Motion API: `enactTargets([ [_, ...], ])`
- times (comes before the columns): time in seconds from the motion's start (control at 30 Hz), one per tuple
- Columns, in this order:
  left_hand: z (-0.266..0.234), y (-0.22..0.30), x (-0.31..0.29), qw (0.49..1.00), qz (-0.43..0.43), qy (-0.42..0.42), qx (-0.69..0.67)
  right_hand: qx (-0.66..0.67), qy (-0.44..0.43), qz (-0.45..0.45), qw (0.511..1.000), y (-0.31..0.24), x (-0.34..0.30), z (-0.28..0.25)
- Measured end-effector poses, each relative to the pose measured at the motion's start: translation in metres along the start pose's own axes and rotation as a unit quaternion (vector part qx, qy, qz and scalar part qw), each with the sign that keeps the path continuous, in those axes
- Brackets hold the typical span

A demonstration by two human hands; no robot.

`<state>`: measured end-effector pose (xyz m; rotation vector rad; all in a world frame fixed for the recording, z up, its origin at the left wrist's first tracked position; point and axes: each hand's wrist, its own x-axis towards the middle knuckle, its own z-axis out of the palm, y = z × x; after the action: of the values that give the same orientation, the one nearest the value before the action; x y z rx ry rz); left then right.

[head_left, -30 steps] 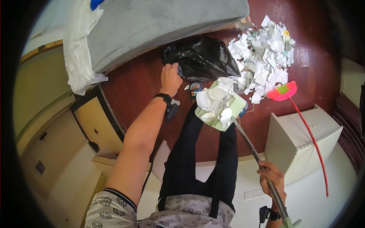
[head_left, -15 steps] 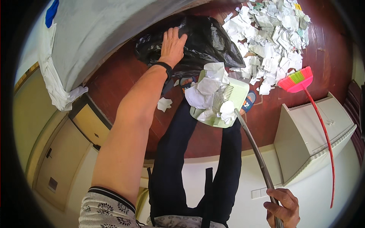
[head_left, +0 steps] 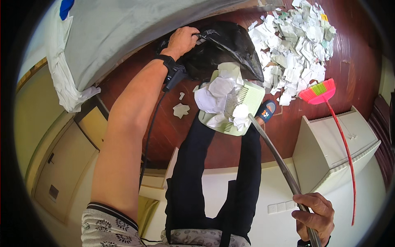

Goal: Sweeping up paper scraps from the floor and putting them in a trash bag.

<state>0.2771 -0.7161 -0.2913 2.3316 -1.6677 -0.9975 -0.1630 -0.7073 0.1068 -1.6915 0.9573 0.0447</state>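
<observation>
My left hand (head_left: 183, 40) is closed on the edge of a black plastic bag (head_left: 237, 39), whose mouth gapes towards me. My right hand (head_left: 316, 216) grips the metal handle of a pale green dustpan (head_left: 252, 97). Torn white paper (head_left: 221, 89) is heaped in the dustpan, close in front of the bag's mouth. A large pile of paper scraps (head_left: 294, 45) lies on the floor right of the bag. The inside of the bag is mostly dark.
A pink broom (head_left: 317, 92) with a red stick leans at the right beside a white cabinet (head_left: 333, 144). A grey-covered bed (head_left: 123, 29) stands at the far left. One loose paper scrap (head_left: 180, 110) lies on the dark red floor (head_left: 173, 136).
My left hand has gone from lying spread on the bag to gripping its edge, which is now lifted and parted. The loaded dustpan has shifted slightly left.
</observation>
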Motion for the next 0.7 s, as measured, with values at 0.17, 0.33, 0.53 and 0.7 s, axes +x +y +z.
enactTargets([
  [0.17, -0.019, -0.015, -0.020, 1.000, -0.014, -0.028, -0.002, 0.000, 0.005, -0.028, 1.000, -0.015, 0.018, 0.007],
  [0.33, -0.029, -0.015, -0.032, 0.999, -0.008, -0.030, -0.025, -0.004, 0.015, -0.021, 1.000, -0.032, 0.036, 0.007],
  [0.53, -0.050, -0.030, -0.057, 1.000, 0.009, -0.025, 0.001, -0.013, 0.081, 0.000, 0.997, -0.065, 0.056, 0.014],
  [0.7, -0.061, -0.040, -0.076, 1.000, 0.003, -0.006, -0.005, -0.020, 0.124, 0.015, 0.992, -0.101, 0.070, 0.026],
])
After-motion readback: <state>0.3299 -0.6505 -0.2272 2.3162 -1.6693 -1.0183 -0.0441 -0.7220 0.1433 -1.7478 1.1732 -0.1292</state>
